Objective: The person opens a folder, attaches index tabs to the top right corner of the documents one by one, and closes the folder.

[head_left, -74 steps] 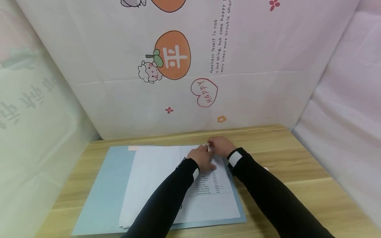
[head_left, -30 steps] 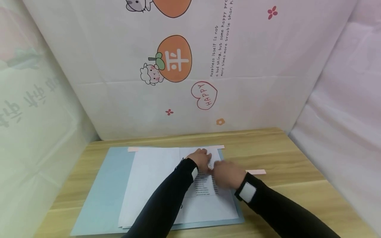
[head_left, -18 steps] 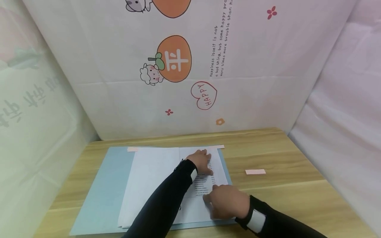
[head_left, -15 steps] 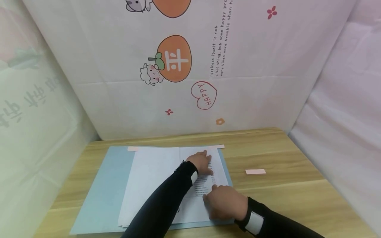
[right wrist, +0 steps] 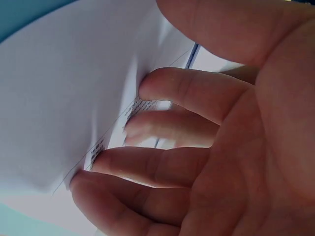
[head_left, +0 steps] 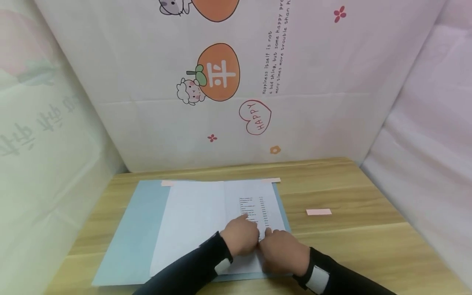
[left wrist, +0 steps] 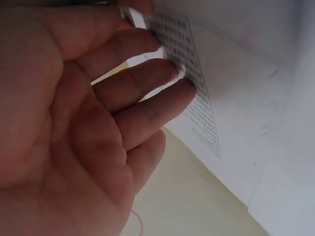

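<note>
A light blue folder [head_left: 129, 233] lies open on the table, with white printed sheets [head_left: 199, 205] spread on it. My left hand [head_left: 241, 235] is over the lower part of the right page, its fingertips against the lines of print. In the left wrist view its fingers [left wrist: 147, 105] are loosely extended, and nothing lies in the palm. Right beside it, my right hand [head_left: 282, 252] rests its fingertips on the page near the lower right edge. The right wrist view shows these fingers [right wrist: 157, 164] gently bent, tips pressing the sheet. A pink paper strip [head_left: 271, 180] sticks out at the page's top right corner.
Another pink strip [head_left: 167, 183] shows at the top left of the sheets. A third pink strip [head_left: 318, 212] lies on the wooden table [head_left: 354, 246] to the right. Behind stands a white printed cloth [head_left: 155, 135], with cloth on both sides too.
My right hand has come down from the page's top right corner, where a pink strip now shows, to its lower right. My left hand has since moved down the page beside it.
</note>
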The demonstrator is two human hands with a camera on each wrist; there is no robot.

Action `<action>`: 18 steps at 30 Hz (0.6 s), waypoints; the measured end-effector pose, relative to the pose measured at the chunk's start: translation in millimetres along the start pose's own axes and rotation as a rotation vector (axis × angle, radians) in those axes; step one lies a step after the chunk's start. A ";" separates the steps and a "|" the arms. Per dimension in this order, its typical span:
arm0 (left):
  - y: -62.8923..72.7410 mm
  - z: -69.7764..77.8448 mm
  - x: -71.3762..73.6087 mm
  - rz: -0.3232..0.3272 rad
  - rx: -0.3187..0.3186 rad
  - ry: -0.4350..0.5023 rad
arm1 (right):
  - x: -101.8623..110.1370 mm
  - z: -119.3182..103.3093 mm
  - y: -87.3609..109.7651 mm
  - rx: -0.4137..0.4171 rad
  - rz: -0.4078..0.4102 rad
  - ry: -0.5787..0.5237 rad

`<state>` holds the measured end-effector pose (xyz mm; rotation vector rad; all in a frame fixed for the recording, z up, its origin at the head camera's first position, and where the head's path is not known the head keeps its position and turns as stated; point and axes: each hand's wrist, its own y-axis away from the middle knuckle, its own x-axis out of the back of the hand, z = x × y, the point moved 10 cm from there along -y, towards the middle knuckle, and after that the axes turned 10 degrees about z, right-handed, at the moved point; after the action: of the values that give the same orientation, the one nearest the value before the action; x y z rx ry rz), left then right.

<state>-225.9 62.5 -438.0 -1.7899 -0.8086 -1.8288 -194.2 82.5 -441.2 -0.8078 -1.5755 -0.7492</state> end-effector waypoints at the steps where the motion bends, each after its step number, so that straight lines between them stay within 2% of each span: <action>1: 5.3 1.5 -1.4 -0.008 0.010 0.012 | -0.9 0.6 -0.4 -0.005 0.001 0.000; 4: 20.9 6.9 -4.5 -0.007 0.024 0.067 | -3.6 1.7 -1.2 -0.015 -0.008 -0.012; 6: 33.4 12.9 -6.6 0.004 -0.001 0.092 | -5.9 1.5 -1.8 -0.016 -0.023 -0.016; 8: 48.2 20.4 -6.4 0.027 -0.052 0.093 | -8.0 0.6 -2.4 -0.007 -0.033 -0.001; 10: 64.3 26.4 -5.7 0.044 -0.129 0.101 | -9.5 -0.9 -2.7 0.008 -0.040 0.029; 12: 81.2 26.0 -0.9 0.096 -0.204 0.129 | -10.2 -1.2 -2.7 0.017 -0.042 0.064; 14: 100.5 13.8 6.3 0.180 -0.238 0.159 | -10.0 -1.6 -2.3 0.022 -0.043 0.094; 15: 111.3 2.4 10.6 0.223 -0.224 0.167 | -10.3 -1.3 -2.1 0.015 -0.049 0.099; 17: 135.0 -29.5 19.6 0.332 -0.132 0.160 | -10.7 -0.5 -1.7 -0.001 -0.065 0.099; 18: 148.6 -48.9 24.1 0.393 -0.062 0.151 | -10.7 -0.7 -1.7 -0.004 -0.069 0.102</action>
<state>-161.4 -76.7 -399.1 -1.6795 -0.3178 -1.7127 -194.0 80.0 -451.7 -0.7100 -1.5164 -0.8312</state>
